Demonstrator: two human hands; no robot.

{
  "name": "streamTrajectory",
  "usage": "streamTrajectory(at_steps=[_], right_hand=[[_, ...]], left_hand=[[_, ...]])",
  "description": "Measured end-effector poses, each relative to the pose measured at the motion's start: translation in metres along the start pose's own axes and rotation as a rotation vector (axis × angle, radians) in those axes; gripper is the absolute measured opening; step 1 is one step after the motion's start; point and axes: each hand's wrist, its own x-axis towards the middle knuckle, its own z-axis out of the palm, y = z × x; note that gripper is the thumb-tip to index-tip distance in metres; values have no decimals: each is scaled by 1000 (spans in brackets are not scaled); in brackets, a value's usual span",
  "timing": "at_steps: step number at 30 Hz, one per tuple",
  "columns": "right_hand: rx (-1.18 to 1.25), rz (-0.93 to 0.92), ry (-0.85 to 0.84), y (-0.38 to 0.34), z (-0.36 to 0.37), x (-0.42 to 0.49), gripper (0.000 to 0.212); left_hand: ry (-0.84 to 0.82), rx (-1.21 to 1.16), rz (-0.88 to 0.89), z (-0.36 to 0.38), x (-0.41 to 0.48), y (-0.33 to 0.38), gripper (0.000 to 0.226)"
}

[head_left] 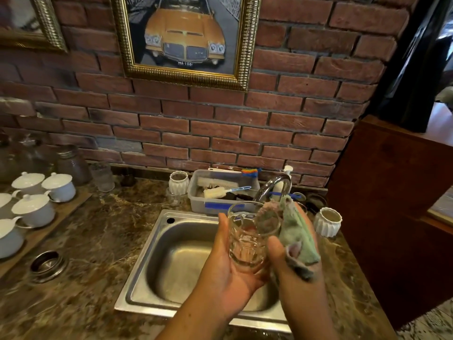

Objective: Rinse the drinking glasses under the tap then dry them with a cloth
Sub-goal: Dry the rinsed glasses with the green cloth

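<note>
The drinking glass (248, 238) is clear, tilted with its mouth away from the person, and cradled in the left hand (228, 266), whose thumb lies up its left side and whose fingers curl beneath it. The right hand (280, 253) grips a green cloth (295, 231) bunched against the glass's right side and rim; whether the cloth reaches inside cannot be told. Both hands are held over the steel sink (157, 231). Just beyond them arches the chrome tap (272, 185), with a plastic tub of brushes (203, 200) behind it. A white ribbed vase (327, 222) stands right of the right hand. White lidded cups (34, 209) sit far left of the left hand on the marble counter (98, 229).
</note>
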Motion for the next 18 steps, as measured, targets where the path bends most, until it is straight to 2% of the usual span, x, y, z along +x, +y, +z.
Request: streamTrajectory(at_steps=[1, 3, 5, 7, 8, 11, 15, 18], right_hand=[[74, 17, -28, -5, 0, 1, 54], [185, 91, -33, -11, 0, 4, 67], [136, 40, -44, -15, -5, 6, 59], [-30, -151, -86, -22, -7, 12, 52], [-108, -255, -126, -27, -6, 14, 54], [-315, -404, -259, -42, 1, 17, 52], [-572, -380, -345, -39, 3, 16, 65], [-715, -325, -446, -37, 5, 15, 47]], left_hand=[[4, -4, 2, -4, 0, 0, 75], [28, -16, 18, -12, 2, 0, 69], [40, -11, 54, -19, 4, 1, 61], [42, 15, 103, -24, 6, 1, 58], [50, 46, 133, -26, 7, 2, 59], [90, 119, 185, -29, 4, 7, 68], [160, 209, 210, -31, -2, 10, 67], [218, 288, 268, -33, -6, 13, 61]])
